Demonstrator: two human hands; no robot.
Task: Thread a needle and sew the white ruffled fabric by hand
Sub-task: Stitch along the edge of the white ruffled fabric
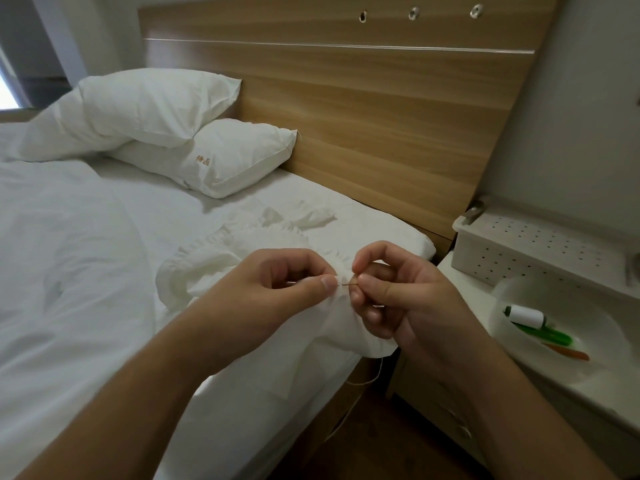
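Here, in the head view, the left hand [277,289] is pinching the white ruffled fabric [221,268] between thumb and curled fingers, right at the spot where the needle [344,285] is passing through; the right hand [398,299] is pinching the needle's other end between thumb and forefinger, its remaining fingers curled beneath and pressing into the cloth. The fabric is lying bunched on the near corner of the bed [86,271], with part of it draping over the mattress edge under the right hand; a pale thread [375,374] is hanging from below that drape and trailing down toward the floor.

To the right, on the white bedside table [571,386], a translucent round bowl [512,292] is sitting close to the right wrist; it is holding a white spool [526,316] with a green end, a bright green tool [550,336] and a slim orange one [568,353] (what these two are I cannot tell). Behind the bowl, a white perforated box [526,251] is standing against the wall; its contents are hidden.

Two white pillows [221,157] are leaning against the wooden headboard [363,98], one stacked on the other.
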